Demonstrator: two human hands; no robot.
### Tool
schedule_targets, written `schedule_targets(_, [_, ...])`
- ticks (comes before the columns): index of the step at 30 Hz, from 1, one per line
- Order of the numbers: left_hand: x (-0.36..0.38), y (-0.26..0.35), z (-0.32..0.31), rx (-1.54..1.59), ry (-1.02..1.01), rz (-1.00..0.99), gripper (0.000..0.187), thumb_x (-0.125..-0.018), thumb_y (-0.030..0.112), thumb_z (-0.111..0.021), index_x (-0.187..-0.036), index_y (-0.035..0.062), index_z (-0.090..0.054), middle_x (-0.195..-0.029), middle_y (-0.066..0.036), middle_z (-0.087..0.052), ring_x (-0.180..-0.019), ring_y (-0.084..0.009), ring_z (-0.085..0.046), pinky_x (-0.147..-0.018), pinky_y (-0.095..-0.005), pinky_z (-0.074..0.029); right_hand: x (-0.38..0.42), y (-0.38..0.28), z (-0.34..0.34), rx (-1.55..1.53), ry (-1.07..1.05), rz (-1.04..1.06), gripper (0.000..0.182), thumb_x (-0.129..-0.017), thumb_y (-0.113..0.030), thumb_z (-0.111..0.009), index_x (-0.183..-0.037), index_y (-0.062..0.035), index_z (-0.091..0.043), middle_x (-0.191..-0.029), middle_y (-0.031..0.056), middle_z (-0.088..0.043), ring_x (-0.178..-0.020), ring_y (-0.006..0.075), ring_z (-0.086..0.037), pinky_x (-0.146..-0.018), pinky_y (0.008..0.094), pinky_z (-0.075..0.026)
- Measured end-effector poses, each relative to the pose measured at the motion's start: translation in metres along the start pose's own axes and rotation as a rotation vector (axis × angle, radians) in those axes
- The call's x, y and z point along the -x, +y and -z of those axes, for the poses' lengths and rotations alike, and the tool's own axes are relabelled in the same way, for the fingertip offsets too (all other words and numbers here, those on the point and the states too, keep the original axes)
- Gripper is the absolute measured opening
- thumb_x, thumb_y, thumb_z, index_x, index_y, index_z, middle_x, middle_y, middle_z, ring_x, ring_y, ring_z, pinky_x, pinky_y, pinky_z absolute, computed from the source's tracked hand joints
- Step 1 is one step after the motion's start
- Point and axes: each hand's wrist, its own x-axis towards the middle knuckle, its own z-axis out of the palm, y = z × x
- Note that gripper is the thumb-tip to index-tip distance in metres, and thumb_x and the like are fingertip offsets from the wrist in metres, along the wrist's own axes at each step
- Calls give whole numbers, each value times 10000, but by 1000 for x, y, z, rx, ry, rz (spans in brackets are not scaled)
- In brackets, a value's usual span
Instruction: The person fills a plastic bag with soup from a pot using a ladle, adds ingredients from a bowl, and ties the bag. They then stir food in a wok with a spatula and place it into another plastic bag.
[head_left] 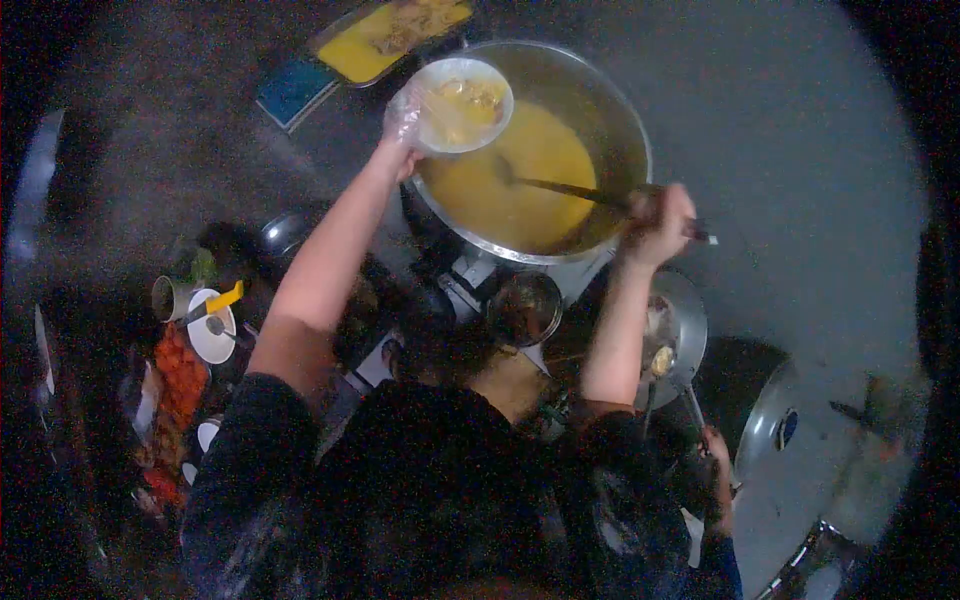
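A white bowl (462,105) with yellow food in it is held in my left hand (403,122), which wears a clear plastic glove. The bowl hangs over the left rim of a large metal pot (625,120), whose yellow liquid (540,150) fills much of the view inside it. My right hand (660,222), blurred and bare, is closed round the dark handle of a long ladle (570,190) at the pot's right rim. The ladle's head dips into the liquid near the middle.
Behind the pot at left are a tray of yellow food (365,48) and a blue box (297,92). Another person's hand (716,448) holds a pan (685,325) at lower right. A white plate (211,340) with a yellow-handled tool lies left, beside red food (180,375).
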Motion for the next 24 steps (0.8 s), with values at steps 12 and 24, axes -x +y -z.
schedule_targets(12, [7,-29,12,-101,-5,122,629,-730,576,-454,-1186,154,-363,-1045,-58,-503,-818,-179,-549,-508,-277,-452,-23,-166,82,-457,41,255,450,-858,-292,-333,-437,-173,-227,-397,-7,-216,-366,111,-174,-439,264,-187])
schedule_targets(24, [-16,-18,-56,152,-47,79,591,-761,567,-402,-1200,178,-332,-1142,-40,-454,-935,-178,-509,-500,-321,-484,1,-250,105,-517,-264,467,394,-846,-242,-352,-477,-156,-246,-400,-24,-205,-386,97,-182,-471,257,-207])
